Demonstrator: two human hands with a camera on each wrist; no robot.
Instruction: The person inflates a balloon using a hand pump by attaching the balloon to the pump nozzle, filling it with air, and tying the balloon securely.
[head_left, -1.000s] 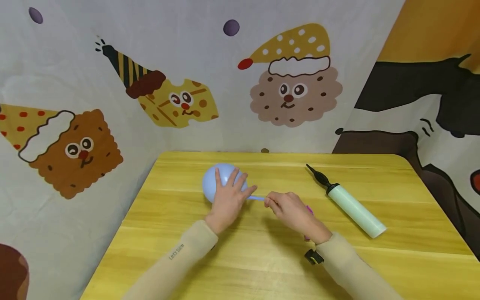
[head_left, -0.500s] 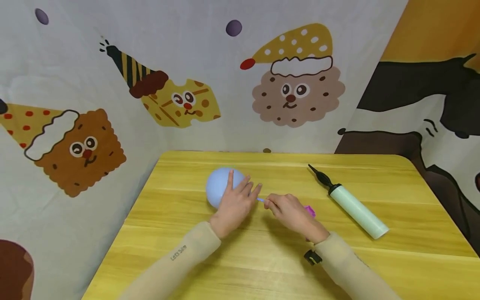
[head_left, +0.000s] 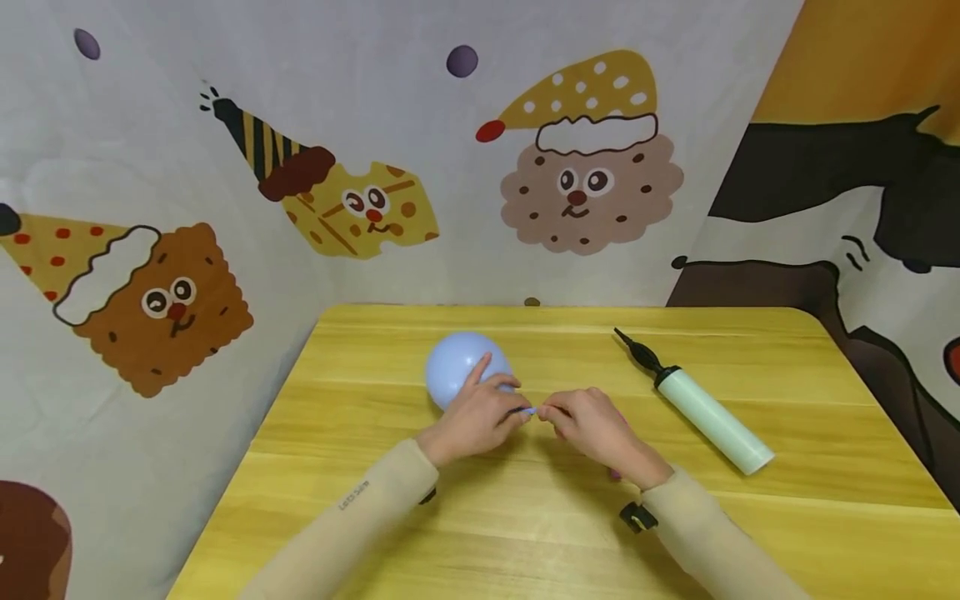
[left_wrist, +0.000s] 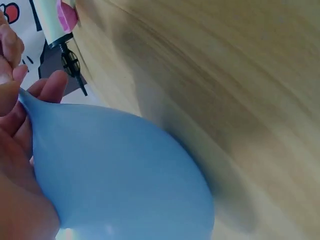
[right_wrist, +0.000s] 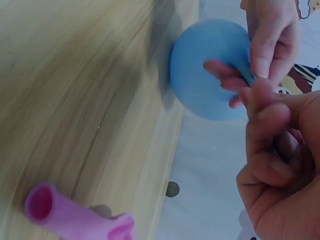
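A round, inflated blue balloon (head_left: 457, 367) lies on the table with its neck toward the right. My left hand (head_left: 476, 421) pinches the neck between thumb and fingers, its index finger along the balloon's side. In the left wrist view the balloon (left_wrist: 120, 165) fills the foreground and narrows to the left thumb. Close by, my right hand (head_left: 592, 425) has its thumb and index finger pinched at the end of the neck. Seen from the right wrist, the other fingers of the right hand (right_wrist: 280, 160) are curled, and both hands' fingertips nearly meet.
Behind the right hand lies a hand pump (head_left: 712, 421) with a pale green barrel and black nozzle. A pink tube-shaped piece (right_wrist: 75, 215) with an open end rests on the wooden table (head_left: 480, 542), mostly hidden by the right arm in the head view. A cartoon-printed cloth (head_left: 465, 208) hangs behind.
My left hand has slid from the balloon's body onto its neck, fingers closing in a pinch. The balloon has shifted slightly right, and less neck shows between the hands.
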